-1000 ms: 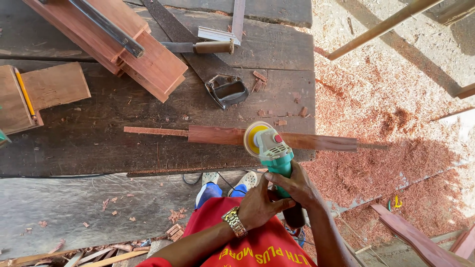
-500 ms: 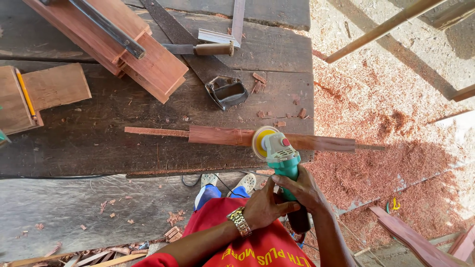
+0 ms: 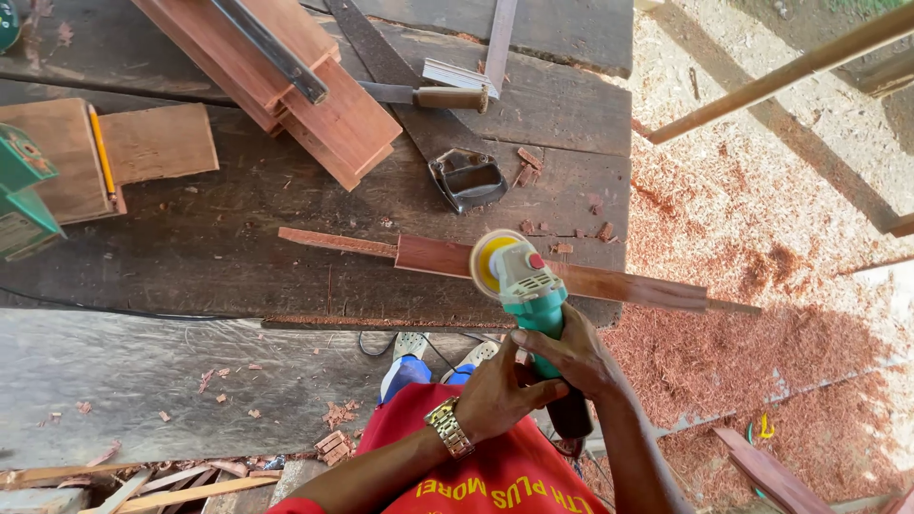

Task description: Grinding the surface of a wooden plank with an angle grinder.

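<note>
1. Both hands held a green angle grinder (image 3: 526, 290) with a yellow sanding disc. The right hand (image 3: 571, 350) was wrapped around the body of the tool, its grip clamped on it. The left hand (image 3: 497, 390), with a gold watch at the wrist, closed on the rear of the same body from the seven o'clock side.

2. The disc sat on a long reddish wooden strip (image 3: 571, 278), which lay across the dark plank surface (image 3: 228, 257) and ran from about nine o'clock to four o'clock. Its right end stuck out past the edge of the surface, above the sawdust on the ground.

3. The disc touched the strip near the middle of its length, so the step in hand looked like sanding or grinding the strip's top face.

4. At twelve o'clock from the grinder lay a handsaw (image 3: 419, 105), with a chisel (image 3: 428, 96) and stacked red boards (image 3: 286, 86) beyond. At ten o'clock lay a pale block (image 3: 152, 143) with a yellow pencil (image 3: 100, 148).

5. No clamp showed on the strip. By my judgement the next pass called for steady, even downward pressure and a firm two-handed hold, with the disc kept flat to the strip so that it would neither gouge the wood nor kick the loose piece sideways.
</note>
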